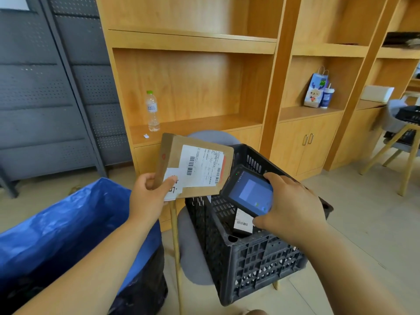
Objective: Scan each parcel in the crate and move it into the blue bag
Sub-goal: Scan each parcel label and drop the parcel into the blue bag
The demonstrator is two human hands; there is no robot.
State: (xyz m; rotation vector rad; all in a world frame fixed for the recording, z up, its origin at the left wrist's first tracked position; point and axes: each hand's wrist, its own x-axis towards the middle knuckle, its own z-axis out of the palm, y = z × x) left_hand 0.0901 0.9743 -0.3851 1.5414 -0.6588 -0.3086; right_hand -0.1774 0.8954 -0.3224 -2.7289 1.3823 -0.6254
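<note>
My left hand [148,193] grips the lower left corner of a flat brown cardboard parcel [172,153] with a white barcode label, held up above the black crate [256,260]. My right hand [293,208] holds a black handheld scanner [248,193] with a lit blue screen, its top end right beside the parcel's lower right corner. Inside the crate lies another dark parcel [243,223] with a white barcode label, partly hidden by the scanner. The blue bag [68,223] stands open at the lower left.
The crate rests on a grey chair [193,253] with wooden legs. Wooden shelves [193,123] behind hold a water bottle [152,111], a small paper bag [314,90] and a cup [326,97]. Another chair [400,144] stands at the right. A grey metal cabinet [45,87] fills the left.
</note>
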